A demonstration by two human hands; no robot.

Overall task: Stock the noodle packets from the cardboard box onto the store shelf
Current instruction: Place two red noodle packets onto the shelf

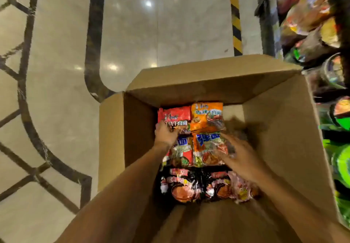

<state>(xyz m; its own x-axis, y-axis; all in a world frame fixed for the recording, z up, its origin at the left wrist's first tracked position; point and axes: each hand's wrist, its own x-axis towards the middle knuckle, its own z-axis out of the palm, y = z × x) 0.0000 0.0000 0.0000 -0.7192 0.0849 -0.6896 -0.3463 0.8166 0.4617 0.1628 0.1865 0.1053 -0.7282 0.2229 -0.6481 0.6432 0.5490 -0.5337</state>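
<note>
Reaching into the box (280,129) w/ both hands; all places given rel. to the box.

- Box: cardboard, flaps open, set on the floor (161,24). Far flap is folded outward, right flap leans toward the shelf (322,34). Bare cardboard bottom is seen in the far right corner.
- Packets: laid flat inside, approx. three rows, two across. Far row: red packet (175,115) at left, orange packet (207,116) just beside it at right. Mid row: two packets w/ blue labels (207,148), partly covered by the hands. Near row: dark packets (189,186), glossy, red print; a pinkish one at near right, blurred.
- Left hand (166,132): placed on the near edge of the red packet, at the box's left wall. Fingers are curled over the packet edge; it is gripped.
- Right hand (238,151): blurred by motion, laid at the right side of the mid row, fingers spread over the right-hand blue-label packet. Whether that packet is gripped or only touched cannot be told.
- Shelf: right of the box, close beside it. Stocked w/ bagged goods in orange/red above, green packs and round tubs lower down; detail blurred.
- Floor: pale glossy tile w/ dark curved inlay left of the box; yellow-black hazard strip (235,15) beyond the far flap.
</note>
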